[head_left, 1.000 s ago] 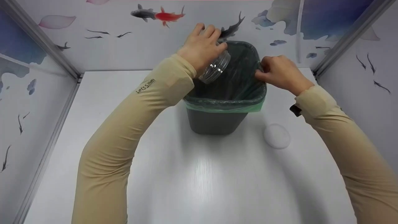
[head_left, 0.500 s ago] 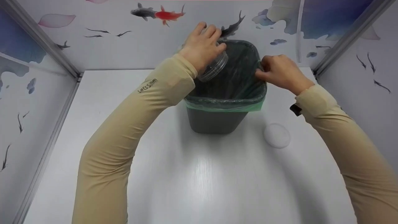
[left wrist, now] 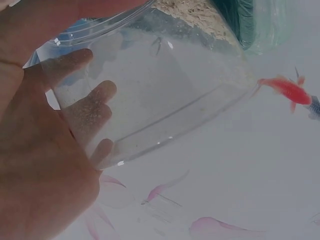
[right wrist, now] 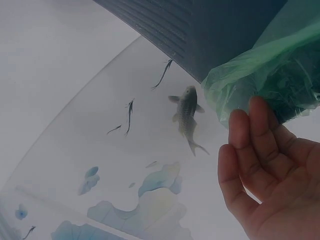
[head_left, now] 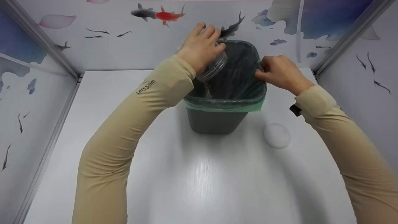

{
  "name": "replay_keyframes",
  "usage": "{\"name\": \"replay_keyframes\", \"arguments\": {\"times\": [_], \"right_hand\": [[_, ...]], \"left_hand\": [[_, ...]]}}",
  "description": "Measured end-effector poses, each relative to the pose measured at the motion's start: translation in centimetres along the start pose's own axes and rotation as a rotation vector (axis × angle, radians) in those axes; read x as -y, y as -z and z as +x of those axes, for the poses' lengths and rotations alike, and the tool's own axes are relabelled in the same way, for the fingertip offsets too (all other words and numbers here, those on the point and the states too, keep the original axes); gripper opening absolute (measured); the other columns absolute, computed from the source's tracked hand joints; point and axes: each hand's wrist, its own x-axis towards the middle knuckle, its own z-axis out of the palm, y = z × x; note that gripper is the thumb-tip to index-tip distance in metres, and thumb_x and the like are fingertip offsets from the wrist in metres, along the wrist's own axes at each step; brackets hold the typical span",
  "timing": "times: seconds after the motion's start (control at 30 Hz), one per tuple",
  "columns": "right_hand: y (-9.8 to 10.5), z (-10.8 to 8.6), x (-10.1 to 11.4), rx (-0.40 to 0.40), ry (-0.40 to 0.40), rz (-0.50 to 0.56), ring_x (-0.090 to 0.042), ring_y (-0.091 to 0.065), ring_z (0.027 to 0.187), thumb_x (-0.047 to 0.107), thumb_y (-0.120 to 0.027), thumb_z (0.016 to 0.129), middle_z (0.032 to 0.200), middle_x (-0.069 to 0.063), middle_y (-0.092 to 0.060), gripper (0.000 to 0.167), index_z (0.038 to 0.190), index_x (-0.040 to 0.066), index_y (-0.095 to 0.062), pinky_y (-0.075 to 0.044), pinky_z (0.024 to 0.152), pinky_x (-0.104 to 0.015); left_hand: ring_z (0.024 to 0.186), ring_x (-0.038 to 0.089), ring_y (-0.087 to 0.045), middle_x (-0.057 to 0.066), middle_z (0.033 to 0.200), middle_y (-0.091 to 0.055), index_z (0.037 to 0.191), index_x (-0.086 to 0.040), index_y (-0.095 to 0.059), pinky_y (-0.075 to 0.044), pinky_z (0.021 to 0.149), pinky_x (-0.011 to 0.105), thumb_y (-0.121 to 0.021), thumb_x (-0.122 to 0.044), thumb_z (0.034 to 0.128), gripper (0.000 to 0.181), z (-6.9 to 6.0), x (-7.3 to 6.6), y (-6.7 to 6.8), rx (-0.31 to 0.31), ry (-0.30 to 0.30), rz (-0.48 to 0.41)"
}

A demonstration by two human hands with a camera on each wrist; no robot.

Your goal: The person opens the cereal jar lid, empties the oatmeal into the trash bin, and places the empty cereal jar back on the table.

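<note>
My left hand [head_left: 202,49] grips a clear plastic jar [head_left: 214,67], tilted mouth-down over a grey trash bin [head_left: 214,121]. Beige flakes [left wrist: 200,17] lie toward the jar's mouth in the left wrist view, and a thin pale stream [head_left: 207,90] drops from it into the bin. A green bin liner [head_left: 224,107] is folded over the rim. At the bin's right side, my right hand [head_left: 281,73] pinches the lined rim; its thumb is out of sight in the right wrist view, where curled fingers [right wrist: 240,130] meet the liner.
A round translucent lid [head_left: 276,135] lies on the white table [head_left: 199,180], right of the bin. Printed panels [head_left: 102,53] with fish and leaves enclose the table at the back and both sides.
The jar's mouth has swung slightly down and left since a second ago, and a pale stream now falls from it. My right hand has stayed on the rim.
</note>
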Motion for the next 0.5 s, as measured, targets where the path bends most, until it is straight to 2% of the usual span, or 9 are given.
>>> {"name": "replay_keyframes", "arguments": {"times": [0.23, 0.5], "right_hand": [[-0.1, 0.11, -0.07, -0.005, 0.006, -0.001, -0.026, -0.047, 0.059, 0.023, -0.055, 0.09, 0.068, -0.011, -0.053, 0.024, 0.083, 0.0, -0.058, -0.036, 0.054, -0.036], [-0.18, 0.11, -0.14, -0.021, 0.009, 0.0, -0.026, -0.047, 0.059, 0.022, -0.056, 0.089, 0.067, -0.01, -0.053, 0.023, 0.081, 0.001, -0.058, -0.036, 0.054, -0.036]], "left_hand": [[0.135, 0.034, -0.024, 0.018, 0.15, -0.027, 0.147, -0.013, -0.035, -0.016, 0.111, 0.047, -0.065, -0.005, 0.0889, 0.066, -0.21, 0.13, 0.0, -0.063, 0.02, 0.003], [0.136, 0.033, -0.023, 0.016, 0.152, -0.027, 0.147, -0.015, -0.036, -0.015, 0.111, 0.045, -0.052, 0.002, 0.0961, 0.056, 0.18, -0.2, -0.32, -0.051, 0.032, -0.009]]}}
